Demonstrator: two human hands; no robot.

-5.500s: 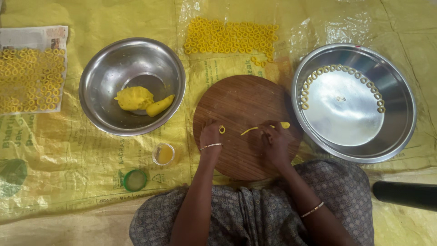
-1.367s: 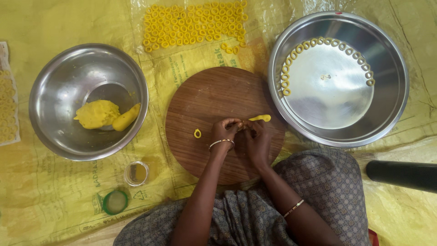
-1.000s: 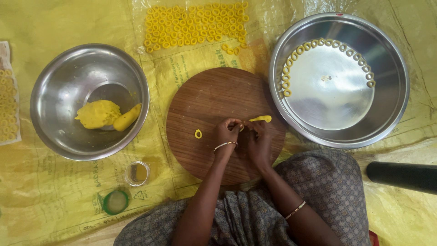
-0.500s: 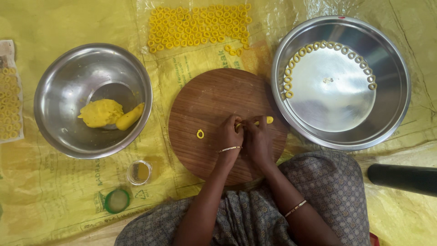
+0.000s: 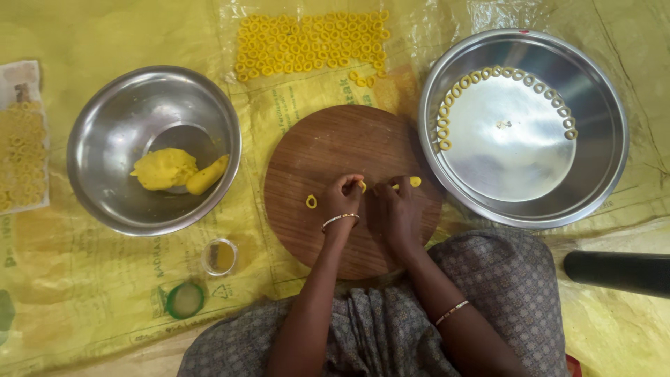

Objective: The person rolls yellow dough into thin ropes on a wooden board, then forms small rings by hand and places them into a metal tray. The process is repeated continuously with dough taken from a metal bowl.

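A short strip of yellow dough (image 5: 405, 184) lies near the middle of the round wooden board (image 5: 328, 146), and both hands are on it. The left hand (image 5: 342, 199) is curled, its fingertips pinching the strip's left end into a small curl; the right hand (image 5: 398, 209) sits just beside it, fingers bent down on the strip, whose free end pokes out past them towards the right edge of the board. On the board just left of the left hand rests one finished dough ring (image 5: 311, 202), apart from the fingers. A thin bangle circles each wrist.

Right of the board, almost touching its edge, stands a wide steel basin (image 5: 600, 174) with a curved row of dough rings (image 5: 488, 73) laid along the far and left part of its flat bottom. Left of the board is a steel bowl (image 5: 105, 132) holding a lump of yellow dough (image 5: 165, 168) with a rolled piece (image 5: 207, 174) leaning against it. Beyond the board, many more rings (image 5: 307, 45) are spread in rows on the yellow plastic sheet (image 5: 84, 279) that everything rests on. Nearer the person than the bowl, left of the board, sit a small open jar (image 5: 220, 256) and a green lid (image 5: 185, 300). Far left of the board, more rings lie on a sheet of paper (image 5: 21, 77). A dark cylinder (image 5: 614, 272) lies at the right, below the basin
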